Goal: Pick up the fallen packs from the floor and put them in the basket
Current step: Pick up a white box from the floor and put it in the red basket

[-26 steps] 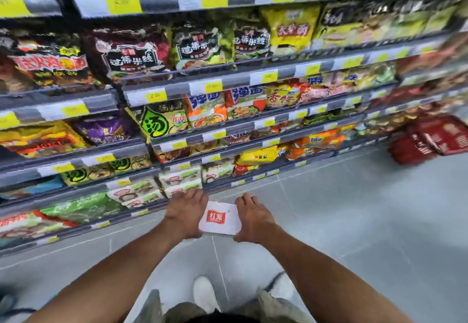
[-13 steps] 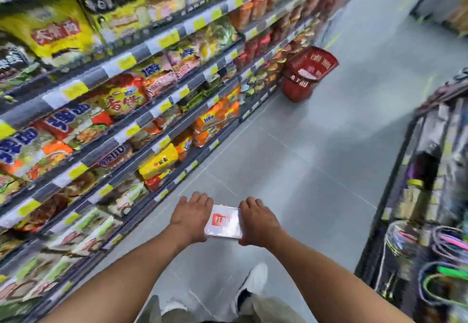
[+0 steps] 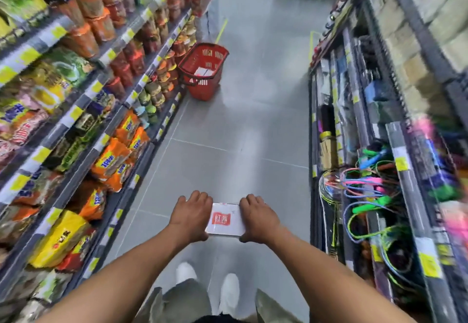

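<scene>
Left hand [image 3: 192, 217] and right hand [image 3: 258, 218] clamp the pack [image 3: 225, 220] by its ends; keep it level, carry to basket [image 3: 202, 71] ahead

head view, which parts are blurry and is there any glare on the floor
Head view: the shelves at both edges smear with motion blur, the pack and both hands stay fairly sharp, pale glare streaks the floor beyond the red basket, and the wide lens bows the aisle.
</scene>
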`<state>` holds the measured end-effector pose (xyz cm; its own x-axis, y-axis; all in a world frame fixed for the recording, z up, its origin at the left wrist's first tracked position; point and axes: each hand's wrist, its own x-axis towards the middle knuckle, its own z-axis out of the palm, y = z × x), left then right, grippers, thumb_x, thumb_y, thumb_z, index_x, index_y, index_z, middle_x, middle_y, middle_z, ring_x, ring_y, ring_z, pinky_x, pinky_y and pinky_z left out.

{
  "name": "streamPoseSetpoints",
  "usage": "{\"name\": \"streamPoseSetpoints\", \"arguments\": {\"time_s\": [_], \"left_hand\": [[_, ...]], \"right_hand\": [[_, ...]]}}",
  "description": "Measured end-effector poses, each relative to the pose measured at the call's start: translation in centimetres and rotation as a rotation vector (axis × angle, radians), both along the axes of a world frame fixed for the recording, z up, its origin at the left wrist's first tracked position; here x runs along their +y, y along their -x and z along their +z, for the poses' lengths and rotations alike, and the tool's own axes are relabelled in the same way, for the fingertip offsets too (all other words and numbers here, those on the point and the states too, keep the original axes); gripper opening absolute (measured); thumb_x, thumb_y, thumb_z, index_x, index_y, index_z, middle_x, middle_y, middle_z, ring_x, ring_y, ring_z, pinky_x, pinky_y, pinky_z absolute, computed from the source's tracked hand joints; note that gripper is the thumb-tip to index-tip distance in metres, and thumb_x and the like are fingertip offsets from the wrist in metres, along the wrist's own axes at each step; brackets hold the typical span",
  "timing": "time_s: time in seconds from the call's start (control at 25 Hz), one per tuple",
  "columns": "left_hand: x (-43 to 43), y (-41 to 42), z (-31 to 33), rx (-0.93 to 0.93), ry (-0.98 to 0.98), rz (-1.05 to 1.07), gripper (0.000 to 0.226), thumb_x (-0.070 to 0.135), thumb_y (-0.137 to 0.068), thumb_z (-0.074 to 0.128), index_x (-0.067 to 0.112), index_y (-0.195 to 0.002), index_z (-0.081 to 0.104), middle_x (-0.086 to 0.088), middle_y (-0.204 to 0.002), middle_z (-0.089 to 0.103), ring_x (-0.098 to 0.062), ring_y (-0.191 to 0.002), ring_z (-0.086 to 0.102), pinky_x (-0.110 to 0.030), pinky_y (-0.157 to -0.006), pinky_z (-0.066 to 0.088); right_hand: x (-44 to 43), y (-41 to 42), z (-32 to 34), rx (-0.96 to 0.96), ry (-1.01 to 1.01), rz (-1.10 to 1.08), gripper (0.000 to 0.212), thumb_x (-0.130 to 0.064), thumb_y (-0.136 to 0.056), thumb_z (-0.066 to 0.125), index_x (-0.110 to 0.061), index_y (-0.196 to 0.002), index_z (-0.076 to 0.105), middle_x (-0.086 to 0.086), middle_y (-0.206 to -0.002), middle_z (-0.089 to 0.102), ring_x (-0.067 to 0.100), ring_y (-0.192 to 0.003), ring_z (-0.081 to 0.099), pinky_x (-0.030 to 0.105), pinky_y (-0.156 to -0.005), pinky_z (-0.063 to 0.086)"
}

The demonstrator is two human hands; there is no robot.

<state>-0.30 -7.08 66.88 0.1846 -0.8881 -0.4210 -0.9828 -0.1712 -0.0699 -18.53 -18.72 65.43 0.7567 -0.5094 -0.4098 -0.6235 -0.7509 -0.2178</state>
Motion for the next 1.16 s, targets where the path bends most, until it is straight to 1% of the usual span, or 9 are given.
{"name": "streamPoseSetpoints", "arguments": {"time_s": [0.2, 0.36, 0.56, 0.64, 0.8, 0.92, 1.16], "left_hand": [[-7.6, 0.3, -0.7, 0.018, 0.032, -0.135, 0.067, 0.055, -0.069, 0.070, 0.018, -0.120, 0.048, -0.002, -0.115, 0.053, -0.026, -0.108, 0.051, -0.042, -0.079, 0.043], [-14.0, -2.2, -1.8, 0.057, 0.058, -0.192, 0.070, 0.060, -0.070, 0.070, 0.019, -0.122, 0.046, -0.002, -0.118, 0.052, -0.025, -0.110, 0.049, -0.042, -0.079, 0.043], [-22.0, -8.6, -2.2, 0.106, 0.044, -0.200, 0.078, 0.061, -0.068, 0.073, 0.021, -0.127, 0.042, -0.002, -0.123, 0.051, -0.024, -0.113, 0.047, -0.041, -0.078, 0.045], [-24.8, -11.0, -2.2, 0.118, 0.042, -0.189, 0.079, 0.060, -0.067, 0.074, 0.021, -0.128, 0.042, -0.001, -0.123, 0.051, -0.023, -0.113, 0.047, -0.038, -0.073, 0.045], [-29.8, -14.6, -1.5, 0.102, 0.053, -0.202, 0.074, 0.059, -0.068, 0.073, 0.022, -0.124, 0.043, 0.001, -0.120, 0.051, -0.023, -0.112, 0.046, -0.035, -0.063, 0.036], [-33.9, -16.4, -1.3, 0.093, 0.039, -0.205, 0.075, 0.057, -0.066, 0.073, 0.020, -0.124, 0.043, 0.000, -0.119, 0.051, -0.024, -0.111, 0.047, -0.034, -0.063, 0.036], [-42.2, -19.0, -1.8, 0.061, 0.016, -0.214, 0.071, 0.055, -0.065, 0.074, 0.019, -0.120, 0.046, 0.000, -0.117, 0.052, -0.024, -0.107, 0.048, -0.034, -0.062, 0.034]], "right_hand": [[-5.1, 1.4, -0.2, 0.029, 0.022, -0.130, 0.084, -0.044, -0.063, 0.088, -0.011, -0.127, 0.044, 0.010, -0.126, 0.049, 0.030, -0.113, 0.049, 0.040, -0.088, 0.048], [-10.4, -0.5, -0.6, 0.067, 0.040, -0.189, 0.085, -0.044, -0.062, 0.089, -0.012, -0.126, 0.044, 0.009, -0.126, 0.048, 0.030, -0.113, 0.048, 0.039, -0.087, 0.047], [-17.8, -6.5, -0.3, 0.086, 0.046, -0.221, 0.084, -0.045, -0.063, 0.089, -0.013, -0.127, 0.044, 0.009, -0.125, 0.048, 0.029, -0.112, 0.048, 0.040, -0.090, 0.048], [-20.6, -9.0, 0.0, 0.078, 0.049, -0.231, 0.084, -0.044, -0.063, 0.090, -0.014, -0.127, 0.045, 0.009, -0.124, 0.049, 0.028, -0.112, 0.049, 0.039, -0.092, 0.049], [-25.5, -12.2, 0.2, 0.047, 0.045, -0.265, 0.084, -0.044, -0.061, 0.090, -0.015, -0.127, 0.045, 0.007, -0.124, 0.049, 0.026, -0.111, 0.049, 0.038, -0.093, 0.050], [-29.7, -14.1, 0.0, 0.032, 0.047, -0.263, 0.089, -0.047, -0.061, 0.091, -0.016, -0.130, 0.044, 0.006, -0.125, 0.049, 0.025, -0.113, 0.048, 0.038, -0.096, 0.049], [-38.5, -16.6, -0.8, 0.009, 0.027, -0.246, 0.083, -0.043, -0.062, 0.090, -0.016, -0.126, 0.044, 0.005, -0.124, 0.047, 0.025, -0.111, 0.047, 0.038, -0.093, 0.049]]}}
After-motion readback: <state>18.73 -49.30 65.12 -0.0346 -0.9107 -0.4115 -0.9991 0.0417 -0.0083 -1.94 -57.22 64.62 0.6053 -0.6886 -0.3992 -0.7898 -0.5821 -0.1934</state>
